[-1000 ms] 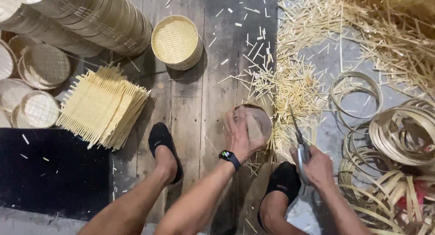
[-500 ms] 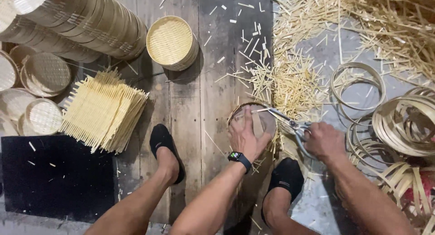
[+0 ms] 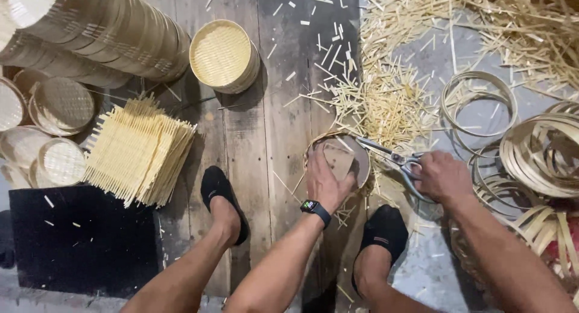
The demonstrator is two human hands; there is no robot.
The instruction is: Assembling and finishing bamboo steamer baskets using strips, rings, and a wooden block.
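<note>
Trimming underway: left hand (image 3: 322, 180) presses round bamboo tray (image 3: 338, 159) on the floor between the feet, fingers clamped on it; right hand (image 3: 443, 177) grips scissors (image 3: 392, 159) at its rim. Offcuts (image 3: 386, 102) heaped; many finished baskets (image 3: 102, 26) stacked.

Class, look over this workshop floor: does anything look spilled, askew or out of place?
Yes. Bamboo offcuts lie scattered loosely across the floor above the scissors, spreading onto the planks, while the mat stack and finished trays sit tidy.

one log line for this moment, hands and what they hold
left hand: pressing round bamboo tray to floor | right hand: gripping scissors, blades at tray rim | nearby: bamboo offcuts, bamboo rings
</note>
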